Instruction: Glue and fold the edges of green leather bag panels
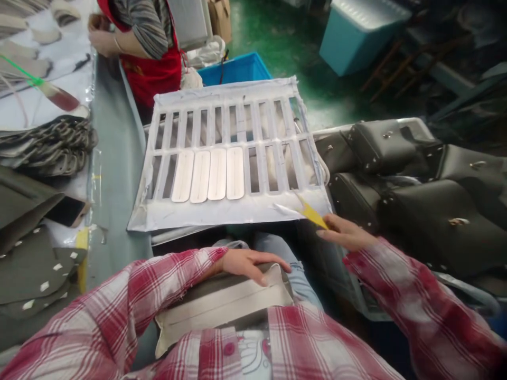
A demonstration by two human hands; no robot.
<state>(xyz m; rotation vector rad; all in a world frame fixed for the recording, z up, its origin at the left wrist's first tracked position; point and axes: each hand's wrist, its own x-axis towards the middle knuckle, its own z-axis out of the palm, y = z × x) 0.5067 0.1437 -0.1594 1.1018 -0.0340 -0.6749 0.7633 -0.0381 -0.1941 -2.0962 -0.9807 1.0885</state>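
My left hand (249, 264) lies flat with fingers stretched out on a stack of pale beige leather pieces (222, 306) resting on my lap. My right hand (344, 232) pinches a yellow-handled brush (307, 211), whose white tip lies on the lower edge of a white slotted frame (229, 211). The frame stands tilted before me, and four long beige strips (209, 174) lie in its lower row of slots.
A pile of dark leather bags (415, 195) lies to the right. Grey-green leather pieces (35, 258) and stacked strips (51, 142) cover the table at left. A person in a red apron (150, 47) works at the far end. A blue crate (235, 68) stands behind the frame.
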